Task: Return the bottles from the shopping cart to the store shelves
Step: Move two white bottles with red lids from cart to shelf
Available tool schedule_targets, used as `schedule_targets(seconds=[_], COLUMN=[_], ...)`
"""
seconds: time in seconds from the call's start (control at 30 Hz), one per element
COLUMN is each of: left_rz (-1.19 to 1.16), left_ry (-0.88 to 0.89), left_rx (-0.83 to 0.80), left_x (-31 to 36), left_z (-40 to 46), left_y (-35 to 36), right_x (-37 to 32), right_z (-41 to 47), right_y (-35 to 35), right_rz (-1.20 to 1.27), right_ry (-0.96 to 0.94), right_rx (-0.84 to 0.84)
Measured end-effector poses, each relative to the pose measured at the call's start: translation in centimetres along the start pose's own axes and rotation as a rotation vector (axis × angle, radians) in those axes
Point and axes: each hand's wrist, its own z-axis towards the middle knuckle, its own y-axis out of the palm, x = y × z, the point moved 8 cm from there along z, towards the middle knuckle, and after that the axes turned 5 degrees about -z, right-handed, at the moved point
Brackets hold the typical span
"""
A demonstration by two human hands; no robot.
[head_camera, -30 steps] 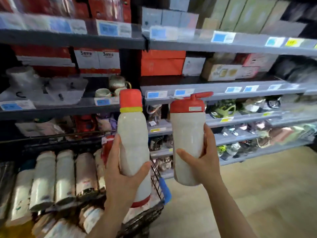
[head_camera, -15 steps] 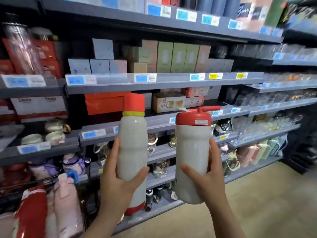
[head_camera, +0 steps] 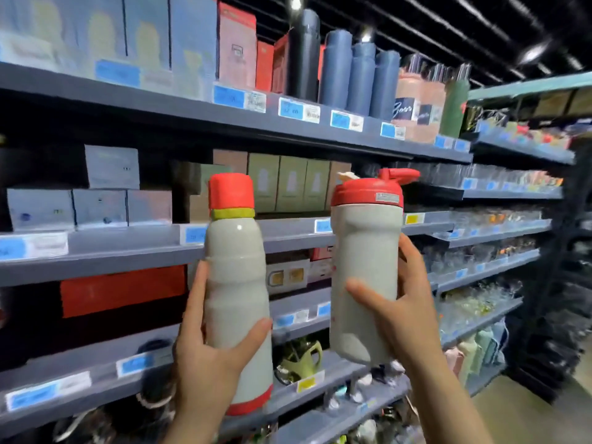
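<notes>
My left hand (head_camera: 205, 354) grips a tall grey bottle (head_camera: 237, 283) with a red cap, a yellow ring and a red base band, held upright. Beside it, my right hand (head_camera: 400, 312) grips a wider grey bottle (head_camera: 365, 267) with a red flip-spout lid, tilted slightly. Both bottles are raised in front of the grey store shelves (head_camera: 128, 251), level with the middle shelf. The shopping cart is out of view.
The top shelf (head_camera: 192, 104) carries dark blue flasks (head_camera: 358, 72), a black flask and boxed goods. Green and grey boxes (head_camera: 288, 184) fill the middle shelf. Lower shelves hold a red box (head_camera: 121, 290), mugs and glassware. The aisle floor shows at the bottom right.
The view has swung up and away from the cart, which has left the frame. Both hands have lifted their bottles higher, from the low shelves to the middle shelf level.
</notes>
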Motion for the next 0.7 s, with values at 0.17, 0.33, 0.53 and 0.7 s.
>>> schedule_targets(seconds=[0.17, 0.33, 0.53, 0.7], left_rz=[0.033, 0.139, 0.236, 0.345], left_ry=[0.071, 0.13, 0.235, 0.319], left_rx=[-0.005, 0.063, 0.169, 0.282], left_x=[-0.2, 1.6, 5.2, 8.1], left_z=[5.5, 8.4, 11.3, 12.4], left_y=[2.6, 2.1, 2.0, 1.5], right_x=[-0.4, -2.2, -6.5, -11.6], right_z=[7.5, 14.5, 21.9, 28.5], right_y=[0.7, 3.7, 10.0, 13.3], right_rz=[0.099, 0.334, 0.695, 0.836], right_ry=[-0.06, -0.061, 0.015, -0.035], right_rx=[0.024, -0.067, -0.302, -0.346])
